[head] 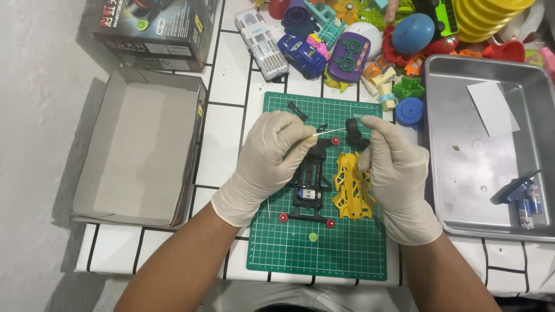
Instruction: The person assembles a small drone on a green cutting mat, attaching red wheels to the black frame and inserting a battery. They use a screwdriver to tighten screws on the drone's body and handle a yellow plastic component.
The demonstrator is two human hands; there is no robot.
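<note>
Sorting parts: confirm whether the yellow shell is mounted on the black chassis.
No: the yellow shell lies on the green mat beside the black chassis, not on it.

Two gloved hands [272,159], one cutting mat [347,254], one metal tray [491,173], two boxes [139,144]

My left hand [272,162] and right hand [396,167] wear thin, matt, cream rubber gloves, slightly wrinkled. Between them I see a matt black plastic chassis [309,179] and a glossy yellow plastic shell [352,188] on a matt green rubbery cutting mat [347,248]. At three o'clock sits a dull, brushed metal tray [462,173]; at nine o'clock, a rough grey cardboard box [139,150].
</note>
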